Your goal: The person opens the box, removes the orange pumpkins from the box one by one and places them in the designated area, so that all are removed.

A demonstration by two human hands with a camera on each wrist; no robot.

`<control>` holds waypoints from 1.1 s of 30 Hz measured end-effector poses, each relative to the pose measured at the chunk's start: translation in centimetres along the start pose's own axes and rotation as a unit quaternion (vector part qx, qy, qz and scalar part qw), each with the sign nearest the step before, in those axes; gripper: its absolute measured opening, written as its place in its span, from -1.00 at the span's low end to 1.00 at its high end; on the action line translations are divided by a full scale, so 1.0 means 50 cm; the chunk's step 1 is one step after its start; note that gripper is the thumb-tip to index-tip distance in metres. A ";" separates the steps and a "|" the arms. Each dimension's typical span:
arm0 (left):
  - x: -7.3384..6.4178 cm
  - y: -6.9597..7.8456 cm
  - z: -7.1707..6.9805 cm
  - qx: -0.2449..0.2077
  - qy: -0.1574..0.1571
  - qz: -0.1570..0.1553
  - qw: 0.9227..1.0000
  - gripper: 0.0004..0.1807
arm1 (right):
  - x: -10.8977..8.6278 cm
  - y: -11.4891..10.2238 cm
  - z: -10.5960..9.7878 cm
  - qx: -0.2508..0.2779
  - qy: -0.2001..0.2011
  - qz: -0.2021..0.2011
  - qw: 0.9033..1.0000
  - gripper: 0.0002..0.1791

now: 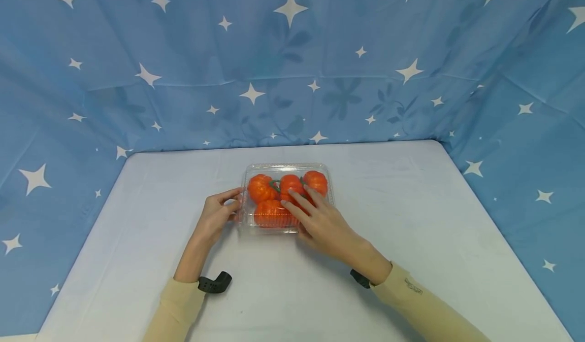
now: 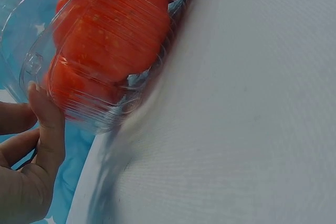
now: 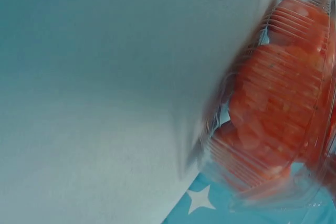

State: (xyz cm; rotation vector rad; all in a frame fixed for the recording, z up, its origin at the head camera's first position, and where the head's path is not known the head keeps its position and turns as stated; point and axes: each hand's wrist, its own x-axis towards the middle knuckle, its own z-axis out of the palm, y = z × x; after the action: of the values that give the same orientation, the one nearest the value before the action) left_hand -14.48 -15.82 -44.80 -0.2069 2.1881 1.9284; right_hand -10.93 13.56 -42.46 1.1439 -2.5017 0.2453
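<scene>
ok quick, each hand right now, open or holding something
Left hand: holding the plastic box at its left edge.
Right hand: open, spread over the box, not gripping it.

I see a clear plastic box (image 1: 288, 168) with ribbed walls, sitting upright on the worktop (image 1: 388, 205). Inside I make out glossy orange-red, lobed, pumpkin-like fruits (image 1: 290, 183), with green stems showing among them: three along the far side, one near left. The near right part is covered from my view.
</scene>
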 end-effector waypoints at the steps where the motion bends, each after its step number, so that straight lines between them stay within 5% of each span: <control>1: 0.000 0.000 0.000 0.000 0.000 -0.001 1.000 -0.52 | -0.002 0.001 -0.001 0.005 -0.001 0.000 1.000 -0.24; 8: 0.000 0.002 0.001 -0.005 0.000 -0.008 1.000 -0.52 | -0.021 0.010 -0.014 0.017 -0.019 0.005 1.000 -0.17; 18: 0.004 0.003 0.003 -0.007 0.001 -0.013 1.000 -0.51 | -0.043 0.028 -0.018 0.001 0.009 0.005 1.000 -0.14; 25: 0.002 0.004 0.002 -0.013 -0.002 -0.014 1.000 -0.51 | -0.055 0.035 -0.018 -0.051 0.035 0.065 0.996 -0.29; 33: 0.003 0.001 0.000 -0.009 -0.002 -0.017 1.000 -0.52 | -0.060 0.037 -0.030 -0.044 -0.022 0.119 0.992 -0.20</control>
State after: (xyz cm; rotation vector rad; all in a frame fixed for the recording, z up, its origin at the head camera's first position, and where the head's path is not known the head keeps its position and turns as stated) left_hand -14.66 -15.79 -44.80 -0.2413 2.1519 1.9286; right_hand -10.12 17.33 -42.31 0.8240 -2.6589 0.1739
